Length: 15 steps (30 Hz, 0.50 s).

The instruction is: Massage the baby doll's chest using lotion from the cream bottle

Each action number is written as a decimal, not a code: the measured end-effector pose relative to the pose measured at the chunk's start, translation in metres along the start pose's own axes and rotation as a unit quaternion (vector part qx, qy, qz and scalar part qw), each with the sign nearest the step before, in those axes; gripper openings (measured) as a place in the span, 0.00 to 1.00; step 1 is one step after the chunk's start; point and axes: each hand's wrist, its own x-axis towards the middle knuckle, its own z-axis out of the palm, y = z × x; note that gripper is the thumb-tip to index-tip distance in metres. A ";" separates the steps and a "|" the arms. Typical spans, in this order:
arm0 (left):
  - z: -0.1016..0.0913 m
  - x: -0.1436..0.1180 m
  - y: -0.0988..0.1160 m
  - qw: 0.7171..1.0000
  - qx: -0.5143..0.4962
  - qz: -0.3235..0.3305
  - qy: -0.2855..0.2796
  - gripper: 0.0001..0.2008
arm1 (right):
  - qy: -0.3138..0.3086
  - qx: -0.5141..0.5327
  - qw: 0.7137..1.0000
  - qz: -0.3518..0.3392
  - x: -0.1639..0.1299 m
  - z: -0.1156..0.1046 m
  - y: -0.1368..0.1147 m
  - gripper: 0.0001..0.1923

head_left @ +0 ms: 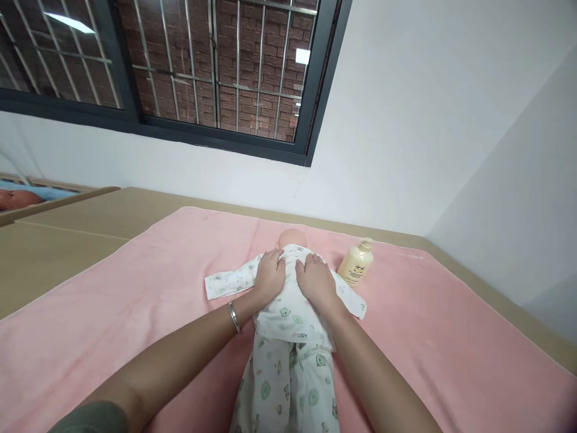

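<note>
A baby doll (291,313) in a white patterned top and trousers lies stretched out on a pink blanket (180,264), its head at the far end. My left hand (270,273) rests flat on the upper left of its top, fingers extended. On the upper right lies my right hand (316,278), also flat, with the fingers pointing toward the head. Both sleeves spread out sideways on the blanket. Only the bare crown of the head shows, so I cannot tell which way the face is turned.
A yellow pump bottle (357,263) stands on the blanket to the right of the doll. Beyond the blanket runs the tan table edge (148,201), against a white wall with a dark-framed, barred window (220,66). At far left another doll (18,199) is partly visible.
</note>
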 end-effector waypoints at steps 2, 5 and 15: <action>0.000 0.000 0.000 1.000 -0.002 0.000 0.000 0.18 | -0.004 -0.026 0.999 -0.030 -0.006 0.000 -0.006 0.29; -0.001 0.000 0.000 1.000 0.002 0.002 -0.002 0.19 | -0.026 -0.010 0.988 -0.152 -0.008 0.000 -0.008 0.28; -0.001 0.000 -0.001 1.000 0.014 -0.003 -0.008 0.18 | -0.004 -0.014 0.999 -0.035 -0.008 -0.001 -0.008 0.30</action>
